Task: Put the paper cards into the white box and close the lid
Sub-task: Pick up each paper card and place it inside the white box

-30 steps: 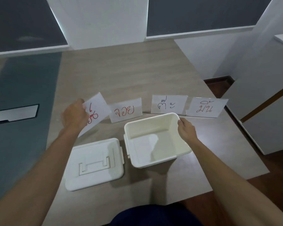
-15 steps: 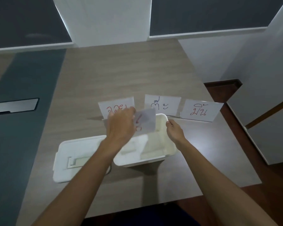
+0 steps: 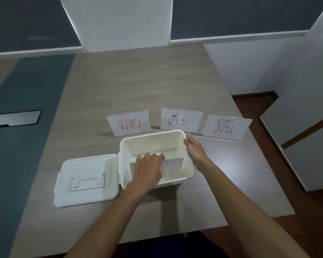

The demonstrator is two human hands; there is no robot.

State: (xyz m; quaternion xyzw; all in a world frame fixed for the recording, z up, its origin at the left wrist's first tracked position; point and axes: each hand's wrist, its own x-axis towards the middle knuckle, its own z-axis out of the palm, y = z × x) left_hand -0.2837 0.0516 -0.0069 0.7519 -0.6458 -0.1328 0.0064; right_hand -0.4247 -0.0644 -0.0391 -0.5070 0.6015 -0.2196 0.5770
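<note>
The open white box point(image 3: 149, 141) stands mid-table. My left hand point(image 3: 147, 169) is down inside it, fingers resting on a paper card with red writing point(image 3: 172, 169) that lies on the box floor. My right hand point(image 3: 194, 150) grips the box's right rim. The white lid point(image 3: 87, 180) lies flat to the left of the box, handle side up. Three more cards stand behind the box: a red-lettered one point(image 3: 129, 123), a dark-lettered one point(image 3: 181, 120) and a second red-lettered one point(image 3: 227, 127) at the right.
The wooden table point(image 3: 138, 86) ends at its right edge near the rightmost card, with dark floor point(image 3: 306, 211) beyond. White cabinets point(image 3: 306, 136) stand at the right. A grey strip with a metal plate point(image 3: 15, 118) runs along the left.
My left hand carried the red-lettered card from the left end of the row over the box and lowered it inside. My right hand stayed on the box rim.
</note>
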